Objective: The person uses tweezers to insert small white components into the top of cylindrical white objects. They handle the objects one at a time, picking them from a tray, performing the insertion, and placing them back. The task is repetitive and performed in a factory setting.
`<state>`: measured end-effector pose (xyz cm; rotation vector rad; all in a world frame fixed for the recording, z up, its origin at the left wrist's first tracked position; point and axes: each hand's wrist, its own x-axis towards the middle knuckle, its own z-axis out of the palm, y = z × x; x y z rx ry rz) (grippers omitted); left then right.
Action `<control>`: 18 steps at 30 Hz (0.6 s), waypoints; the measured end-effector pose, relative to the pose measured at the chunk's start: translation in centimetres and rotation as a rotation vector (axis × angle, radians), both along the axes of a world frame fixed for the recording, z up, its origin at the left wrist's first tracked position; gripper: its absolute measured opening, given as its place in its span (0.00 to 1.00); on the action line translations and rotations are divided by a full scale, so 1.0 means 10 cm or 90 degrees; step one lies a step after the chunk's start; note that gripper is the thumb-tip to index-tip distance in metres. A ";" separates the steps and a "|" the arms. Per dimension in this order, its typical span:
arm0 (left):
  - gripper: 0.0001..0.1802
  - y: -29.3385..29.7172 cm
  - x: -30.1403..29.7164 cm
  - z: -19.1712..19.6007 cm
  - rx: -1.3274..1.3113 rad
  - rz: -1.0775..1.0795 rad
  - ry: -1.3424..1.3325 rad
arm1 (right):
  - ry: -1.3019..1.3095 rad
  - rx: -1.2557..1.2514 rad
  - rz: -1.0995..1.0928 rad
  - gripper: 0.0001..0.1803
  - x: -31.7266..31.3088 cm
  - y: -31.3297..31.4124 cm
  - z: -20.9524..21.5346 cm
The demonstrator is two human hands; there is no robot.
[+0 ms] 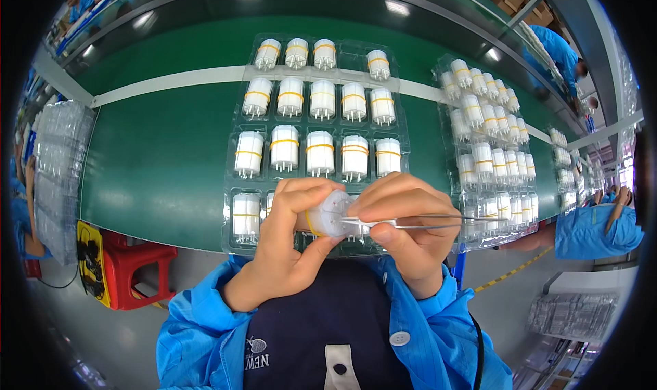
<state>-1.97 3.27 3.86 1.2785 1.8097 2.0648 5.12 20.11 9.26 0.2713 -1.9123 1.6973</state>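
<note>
My left hand is closed around a white cylindrical plastic part with a yellow band round it, its end face turned to the right. In my right hand is a pair of metal tweezers, pinched between thumb and fingers. The tweezers' tips meet or nearly meet that end face; whether they grip anything small there cannot be made out. Beneath both hands lies a clear plastic tray of similar banded white cylinders, most showing thin pins at the lower end. My hands hide part of its nearest row.
The tray rests on a green conveyor belt. To its right stand more filled trays. Stacked clear trays are at the far left, above a red stool. Co-workers in blue are at the right.
</note>
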 end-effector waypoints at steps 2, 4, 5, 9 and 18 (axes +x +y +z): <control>0.32 -0.02 -0.01 0.02 0.015 -0.051 -0.038 | 0.006 0.045 0.000 0.09 -0.01 0.02 0.02; 0.30 -0.02 0.00 0.03 0.038 -0.097 -0.077 | 0.011 0.073 0.001 0.10 -0.02 0.03 0.04; 0.30 -0.03 -0.01 0.03 0.037 -0.105 -0.073 | 0.011 0.079 0.002 0.10 -0.03 0.03 0.04; 0.29 -0.03 -0.01 0.04 0.032 -0.123 -0.074 | 0.018 0.091 0.007 0.09 -0.04 0.03 0.06; 0.29 -0.06 -0.01 0.02 0.027 -0.126 -0.076 | 0.010 0.103 -0.003 0.09 -0.05 0.02 0.02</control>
